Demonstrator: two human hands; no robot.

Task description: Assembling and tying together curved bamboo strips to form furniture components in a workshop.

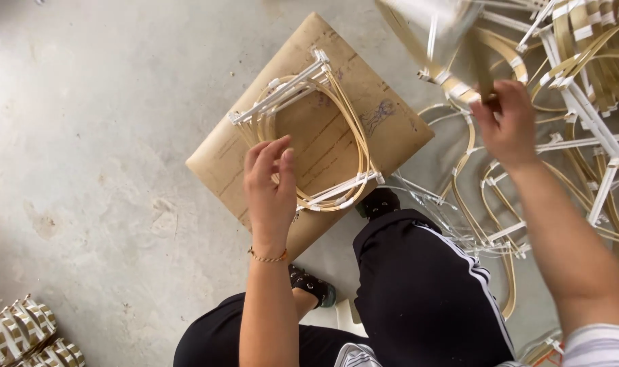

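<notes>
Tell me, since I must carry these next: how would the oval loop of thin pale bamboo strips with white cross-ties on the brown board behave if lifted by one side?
The oval loop of thin pale bamboo strips probably flexes and sags, since its strips look very slender. It is likely light for its size, being mostly open space. Only the white cross-ties seem to hold its shape, so it may twist. The left hand rests at its near edge.

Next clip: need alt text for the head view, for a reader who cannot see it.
Seen from above, a seated person's left hand rests on a stack of bent bamboo-strip hoops lying on a brown board, while the right hand lifts another strip piece from a tangled pile on the right. The floor is grey concrete.
</notes>
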